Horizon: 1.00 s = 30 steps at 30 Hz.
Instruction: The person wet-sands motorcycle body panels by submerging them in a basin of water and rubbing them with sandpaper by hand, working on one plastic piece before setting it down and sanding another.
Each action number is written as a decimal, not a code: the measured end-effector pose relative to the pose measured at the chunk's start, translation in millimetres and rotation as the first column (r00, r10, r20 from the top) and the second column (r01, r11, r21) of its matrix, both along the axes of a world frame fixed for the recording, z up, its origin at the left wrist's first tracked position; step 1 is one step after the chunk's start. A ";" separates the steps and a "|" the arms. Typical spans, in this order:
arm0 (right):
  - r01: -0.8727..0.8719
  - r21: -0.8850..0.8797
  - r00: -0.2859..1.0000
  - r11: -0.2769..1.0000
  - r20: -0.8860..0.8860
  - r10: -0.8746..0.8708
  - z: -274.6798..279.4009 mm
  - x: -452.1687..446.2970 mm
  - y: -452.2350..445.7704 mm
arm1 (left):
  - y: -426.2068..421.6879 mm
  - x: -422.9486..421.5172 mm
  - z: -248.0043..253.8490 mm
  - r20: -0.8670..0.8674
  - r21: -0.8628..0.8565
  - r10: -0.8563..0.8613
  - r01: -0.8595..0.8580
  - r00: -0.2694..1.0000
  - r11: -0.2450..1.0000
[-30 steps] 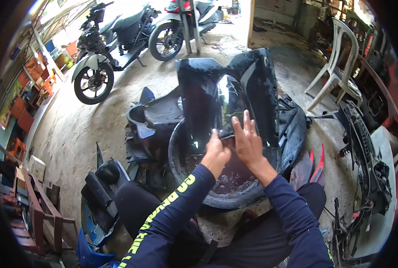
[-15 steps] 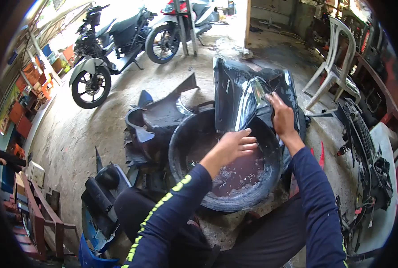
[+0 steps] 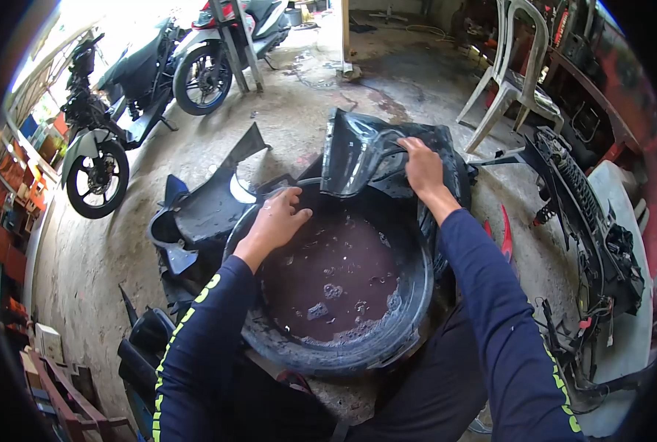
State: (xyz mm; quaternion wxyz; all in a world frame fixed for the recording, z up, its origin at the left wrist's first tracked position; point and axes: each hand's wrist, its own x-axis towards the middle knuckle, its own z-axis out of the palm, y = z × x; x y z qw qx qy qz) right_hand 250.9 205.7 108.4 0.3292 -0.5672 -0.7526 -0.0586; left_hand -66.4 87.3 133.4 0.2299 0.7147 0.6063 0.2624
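With the left hand (image 3: 275, 222) now drawn clear of the glossy black panel (image 3: 349, 156), I note that only the right hand (image 3: 423, 171) is on it. A second ago, both hands were at the panel, which stood up broad and tall above the round black basin (image 3: 328, 361). Since then it has gone back and down. From my remote view, it lies tilted at the far side of the basin, its near edge overlapping the far rim.

Hands well apart. Right: fingertips bent onto the panel's raised middle; whether they grip or merely press, I can't tell. Left: nothing held, fingers loosely bent, hovering by the basin's left rim, just beside a dark curved body part (image 3: 218, 214).

What the change means, as I judge it: the panel's steadiness now depends on the right hand and whatever bears it from beneath, mostly hidden from me. The murky liquid (image 3: 306, 272), with suds and scraps afloat, has come into fuller view. Wet, smooth plastic could slide if pressure comes off-centre.

Further out: red strip (image 3: 506, 232) on the concrete floor (image 3: 196, 162), right of the basin.
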 end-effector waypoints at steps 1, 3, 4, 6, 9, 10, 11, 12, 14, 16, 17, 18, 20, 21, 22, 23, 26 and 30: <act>0.013 -0.008 1.000 1.000 0.001 -0.013 -2.0 -2.9 6.5 | 7.3 3.9 -3.6 -0.021 0.011 -0.014 0.014 1.000 1.000; -0.005 0.007 1.000 1.000 0.003 0.005 -7.9 -3.1 23.8 | 20.6 7.4 -14.5 -0.044 0.054 -0.059 0.062 0.997 0.997; 0.009 0.007 1.000 1.000 0.002 -0.009 -10.7 -2.5 30.1 | 26.2 8.6 -19.4 -0.072 0.104 -0.090 0.097 0.993 0.990; 0.006 -0.034 1.000 0.999 0.026 -0.005 -14.2 0.2 44.7 | 35.1 11.9 -23.2 -0.072 0.090 -0.103 0.110 0.992 0.990; 0.006 -0.041 1.000 0.999 -0.001 -0.006 -40.6 16.9 58.6 | 53.2 17.3 -27.3 -0.172 0.127 -0.111 0.133 0.979 0.983; 0.007 -0.048 1.000 0.999 -0.014 -0.007 -54.2 23.4 64.2 | 59.8 20.3 -25.6 -0.176 0.127 -0.115 0.138 0.978 0.982; 0.010 -0.037 0.999 0.999 -0.044 -0.011 -63.1 29.0 69.7 | 67.2 23.4 -23.7 -0.180 0.112 -0.118 0.140 0.977 0.984; 0.020 -0.036 0.999 0.999 -0.047 -0.022 -71.4 34.1 75.8 | 76.0 25.9 -24.0 -0.184 0.098 -0.122 0.142 0.975 0.985; 0.040 -0.060 0.996 0.997 -0.081 -0.045 -84.8 43.5 88.1 | 91.6 31.4 -25.5 -0.167 0.093 -0.122 0.139 0.978 0.986; 0.058 -0.088 0.995 0.994 -0.074 -0.064 -96.6 53.6 97.5 | 103.5 40.4 -25.7 -0.159 0.125 -0.113 0.133 0.981 0.983; 0.088 -0.122 0.996 0.989 0.045 -0.083 -101.8 56.4 99.9 | 109.7 44.3 -27.9 -0.161 0.124 -0.117 0.138 0.980 0.983; 0.119 -0.152 0.982 0.981 0.162 -0.094 -106.2 57.2 103.2 | 115.1 48.1 -29.9 -0.136 0.127 -0.123 0.140 0.983 0.982; 0.153 -0.247 0.967 0.957 0.237 -0.094 -114.4 57.8 110.5 | 121.2 49.0 -33.6 -0.115 0.122 -0.116 0.130 0.987 0.984; 0.194 -0.331 0.945 0.923 0.315 -0.086 -117.9 57.6 113.8 | 124.9 47.0 -33.3 -0.159 0.129 -0.119 0.140 0.980 0.982; 0.179 -0.337 0.947 0.924 0.312 -0.070 -120.3 58.1 116.1 | 127.9 43.7 -32.4 -0.200 0.136 -0.117 0.146 0.973 0.980; 0.114 -0.401 0.942 0.909 0.334 0.029 -118.0 59.5 114.6 | 134.5 35.3 -36.5 -0.193 0.146 -0.090 0.119 0.977 0.982; 0.014 -0.533 0.929 0.846 0.320 0.186 -114.9 66.2 126.2 | 154.2 4.4 -39.6 -0.208 0.082 -0.022 0.040 0.978 0.996; -0.077 -0.346 0.932 0.935 0.307 0.190 -112.2 60.3 127.4 | 178.1 -52.5 -49.9 -0.219 0.090 0.090 -0.072 0.972 0.993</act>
